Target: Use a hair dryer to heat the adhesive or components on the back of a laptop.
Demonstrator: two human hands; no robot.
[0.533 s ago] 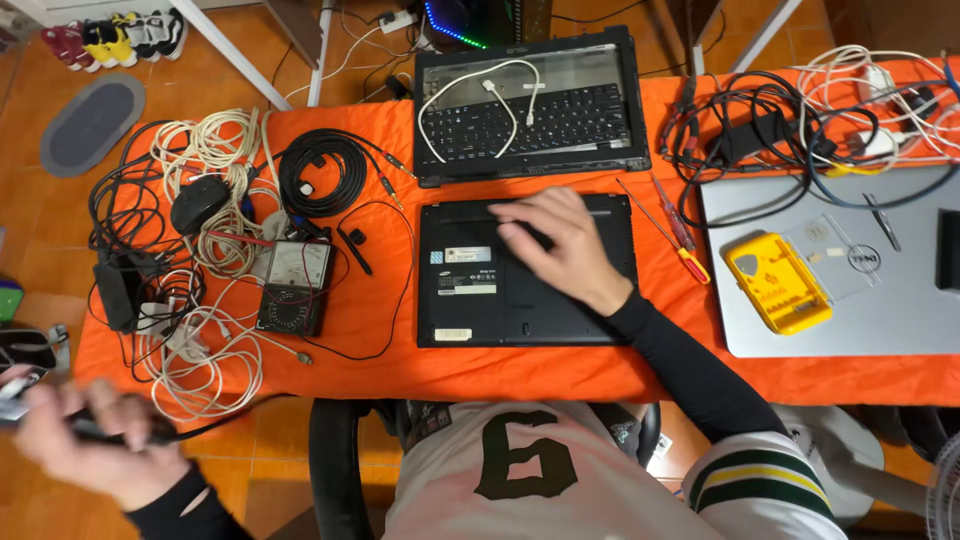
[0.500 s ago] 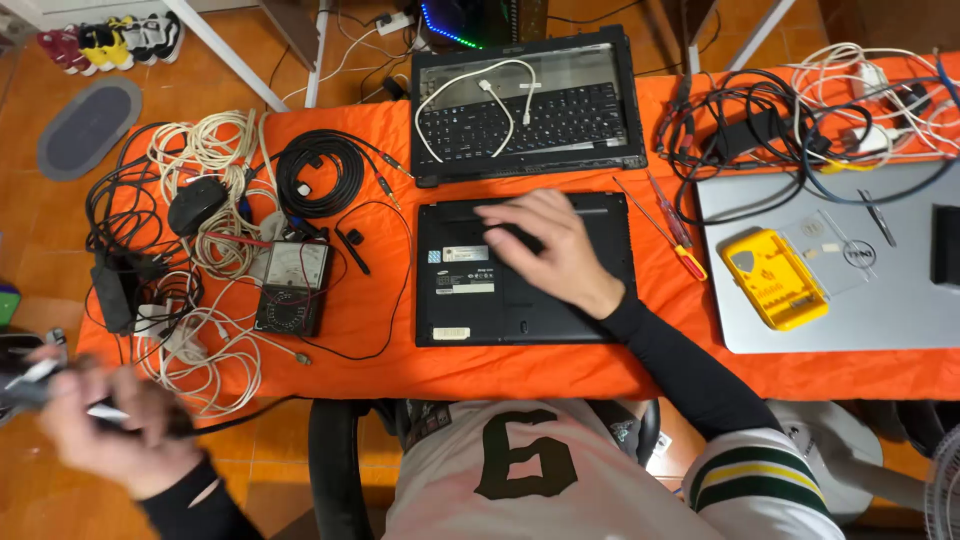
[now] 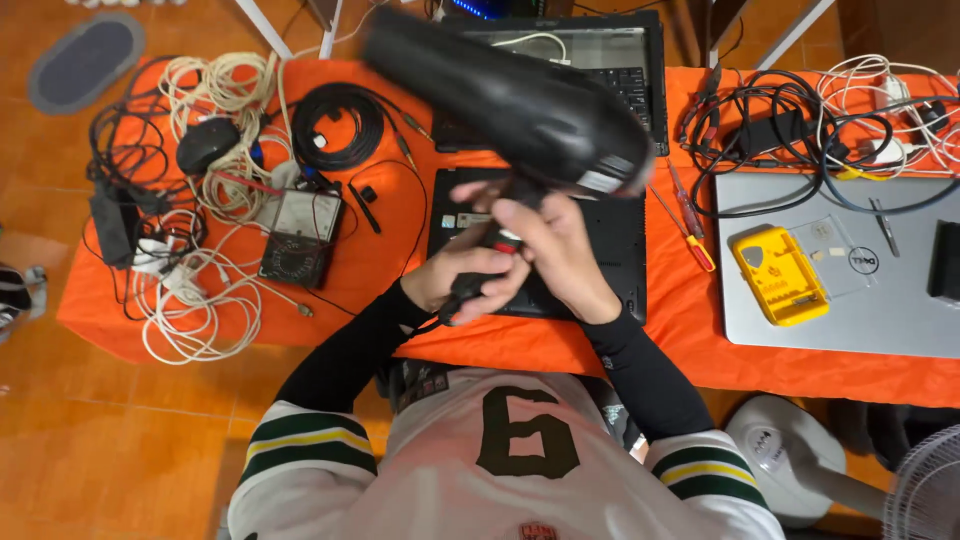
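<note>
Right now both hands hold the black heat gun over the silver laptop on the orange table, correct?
Not quite. In the head view the left hand and right hand hold the black heat gun over the black laptop, not the silver laptop, which lies further right on the orange table.

hair dryer (image 3: 510, 95): motion-blurred | flipped black laptop (image 3: 625, 245): mostly hidden behind hands | fan (image 3: 925, 490): cut off

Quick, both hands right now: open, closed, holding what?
Left hand: closed on the lower handle of the black hair dryer, by its cord end.
Right hand: closed around the same handle, higher up.
</note>
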